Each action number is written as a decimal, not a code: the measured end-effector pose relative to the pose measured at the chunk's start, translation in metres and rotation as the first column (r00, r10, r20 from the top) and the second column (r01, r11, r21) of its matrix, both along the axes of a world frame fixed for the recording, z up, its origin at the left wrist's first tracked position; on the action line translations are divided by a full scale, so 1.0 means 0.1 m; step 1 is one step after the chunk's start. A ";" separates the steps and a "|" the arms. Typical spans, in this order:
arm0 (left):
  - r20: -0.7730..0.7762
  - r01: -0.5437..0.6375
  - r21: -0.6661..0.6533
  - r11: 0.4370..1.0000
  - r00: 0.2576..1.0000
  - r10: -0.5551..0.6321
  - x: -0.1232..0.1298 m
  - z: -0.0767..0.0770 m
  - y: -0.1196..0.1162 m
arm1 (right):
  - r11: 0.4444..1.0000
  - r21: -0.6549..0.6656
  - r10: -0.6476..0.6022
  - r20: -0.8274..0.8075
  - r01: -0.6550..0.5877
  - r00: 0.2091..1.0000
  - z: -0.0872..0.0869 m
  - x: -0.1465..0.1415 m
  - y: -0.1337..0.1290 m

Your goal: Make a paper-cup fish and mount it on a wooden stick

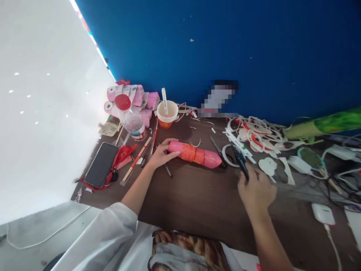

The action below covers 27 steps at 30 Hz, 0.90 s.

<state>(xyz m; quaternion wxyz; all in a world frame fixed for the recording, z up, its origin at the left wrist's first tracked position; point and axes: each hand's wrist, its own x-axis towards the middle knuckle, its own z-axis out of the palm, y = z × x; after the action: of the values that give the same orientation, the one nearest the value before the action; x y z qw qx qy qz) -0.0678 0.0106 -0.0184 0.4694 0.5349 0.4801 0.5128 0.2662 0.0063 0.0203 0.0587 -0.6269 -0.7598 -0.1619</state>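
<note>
Tube (188,152), mid-surface (197,203), is grasped at one end by the left hand (163,153), apparently for steadiness; the right hand (257,190) clasps a dark tool (240,161), clear of it.

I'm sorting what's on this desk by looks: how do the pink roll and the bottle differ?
The roll is pink with a patterned orange-red section; the bottle is clear with a red cap. The roll is on its side, while the bottle stands upright. The left hand grips the roll; no hand touches the bottle. Both are longer than wide.
</note>
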 end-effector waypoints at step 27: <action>0.030 0.047 -0.018 0.999 0.998 -0.047 -0.01 0.14 -0.06 | 0.894 -0.379 -0.374 -0.925 -0.241 0.066 0.07 -1.04 -0.09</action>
<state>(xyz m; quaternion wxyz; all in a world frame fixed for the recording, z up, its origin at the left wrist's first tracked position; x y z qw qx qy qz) -0.0689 0.0046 -0.0040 0.4934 0.5340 0.4653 0.5049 0.1624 -0.0022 0.0269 0.4097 -0.5951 -0.4940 0.4837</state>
